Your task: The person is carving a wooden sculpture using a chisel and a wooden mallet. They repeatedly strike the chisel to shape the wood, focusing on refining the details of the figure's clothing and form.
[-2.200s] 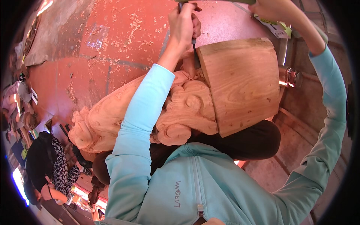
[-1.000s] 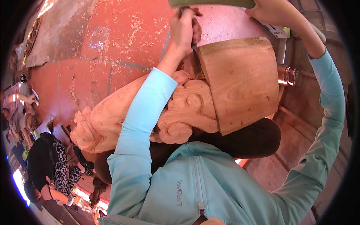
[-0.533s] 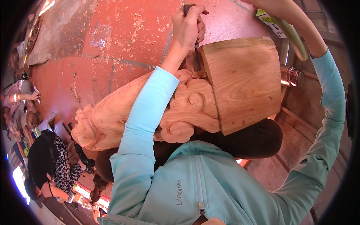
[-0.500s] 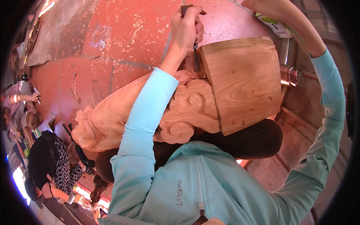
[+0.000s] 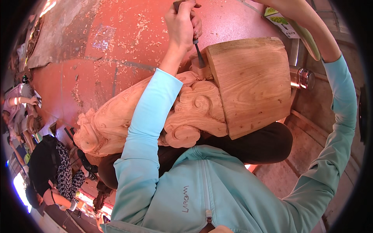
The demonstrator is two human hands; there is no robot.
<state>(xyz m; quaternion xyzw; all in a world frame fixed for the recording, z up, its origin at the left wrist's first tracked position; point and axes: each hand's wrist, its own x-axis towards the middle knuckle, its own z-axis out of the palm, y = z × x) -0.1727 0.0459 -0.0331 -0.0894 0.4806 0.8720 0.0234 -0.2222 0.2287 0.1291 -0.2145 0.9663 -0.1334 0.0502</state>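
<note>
My left hand [image 5: 182, 26] is closed around the dark handle of a chisel [image 5: 199, 54]. The chisel's metal blade slants down to a notch beside the large smooth block end of a carved wooden piece [image 5: 202, 101]. This carving, with scrolls and curling relief, lies across my lap. At the top right edge, my right hand [image 5: 280, 4] is raised, its fingers cut off by the frame. A pale, rounded stick [image 5: 307, 39] runs under its wrist and appears held in that hand; its other end is hidden.
Wood shavings [image 5: 142, 29] litter the red tiled floor. By the block stand a metal-capped jar [image 5: 307, 79] and a green-and-white box [image 5: 280, 22]. A person in black [image 5: 44, 163] bends at lower left; another person [image 5: 19, 101] sits behind, at far left.
My left hand has shifted slightly up and left, and the chisel now slants more. More of the pale stick shows under my right wrist. The carving has barely moved.
</note>
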